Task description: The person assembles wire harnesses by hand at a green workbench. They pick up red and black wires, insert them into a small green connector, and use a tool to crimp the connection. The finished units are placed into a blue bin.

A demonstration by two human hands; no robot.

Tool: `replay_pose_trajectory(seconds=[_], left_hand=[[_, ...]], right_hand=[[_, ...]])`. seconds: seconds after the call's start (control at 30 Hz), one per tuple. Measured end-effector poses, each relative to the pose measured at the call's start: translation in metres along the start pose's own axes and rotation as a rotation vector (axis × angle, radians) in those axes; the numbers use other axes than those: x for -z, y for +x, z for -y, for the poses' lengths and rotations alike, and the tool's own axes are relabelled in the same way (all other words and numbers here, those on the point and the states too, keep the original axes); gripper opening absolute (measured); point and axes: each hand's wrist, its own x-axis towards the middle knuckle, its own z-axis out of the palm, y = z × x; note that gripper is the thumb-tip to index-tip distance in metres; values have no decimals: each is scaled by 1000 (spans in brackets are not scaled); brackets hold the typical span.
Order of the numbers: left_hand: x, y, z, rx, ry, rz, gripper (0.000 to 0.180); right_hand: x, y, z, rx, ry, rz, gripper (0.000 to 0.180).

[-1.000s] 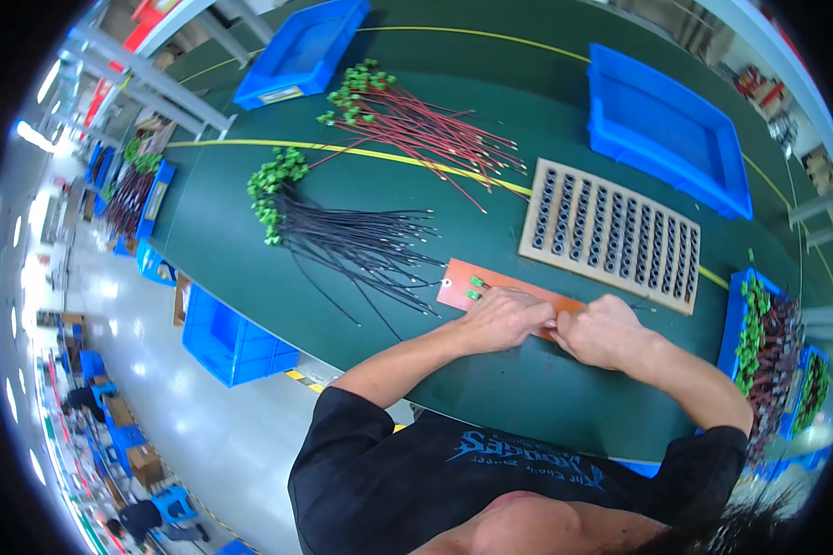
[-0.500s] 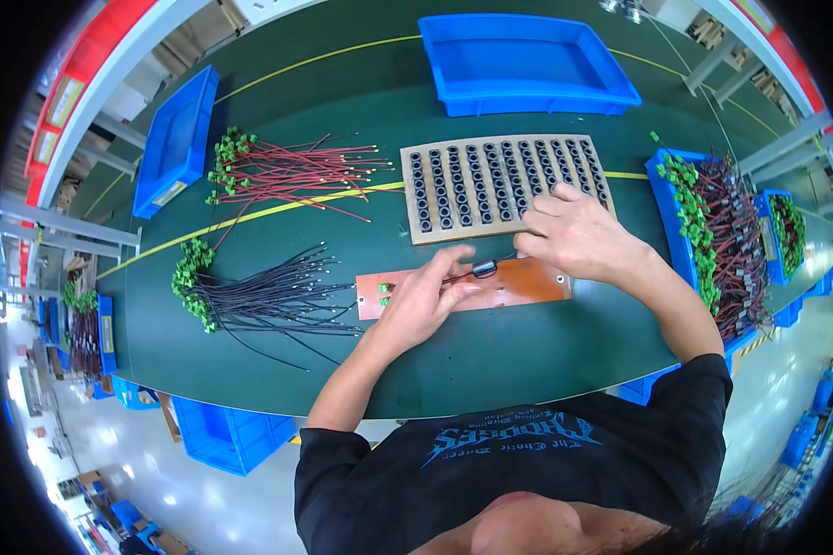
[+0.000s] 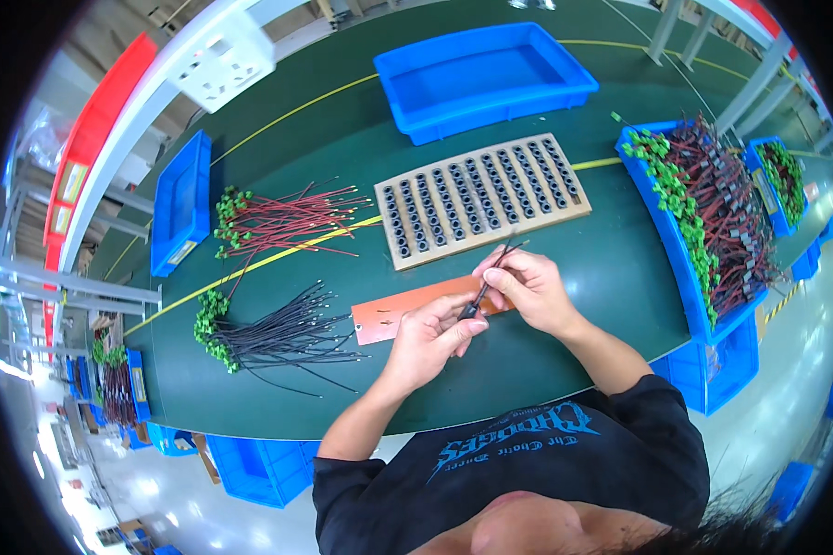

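The dark green workbench [image 3: 565, 287] carries a perforated beige wooden board [image 3: 481, 199], an orange flat card [image 3: 393, 314], red wires [image 3: 282, 222], black wires [image 3: 278, 338] and blue plastic trays [image 3: 486, 79].

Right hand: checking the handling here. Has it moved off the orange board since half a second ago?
Yes. The right hand has drawn back from the slotted tray toward the orange board, now pinching thin black wires.

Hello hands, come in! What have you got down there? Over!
Left hand and right hand together pinch a thin black wire piece. Orange board beneath them. Nothing in between.
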Motion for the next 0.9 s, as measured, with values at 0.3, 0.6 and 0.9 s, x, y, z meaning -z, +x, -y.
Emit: replay_pose_trajectory(seconds=[0.3,0.6,0.9], left_hand=[[-34,5,29,19,-65,-17,24],[-25,19,38,-4,-93,94,32],[-41,20,57,-9,-294,37,35]], right_hand=[[16,-11,5,56,73,-181,29],[16,-15,4,124,-24,-127,27],[20,-20,-8,144,-3,-148,29]])
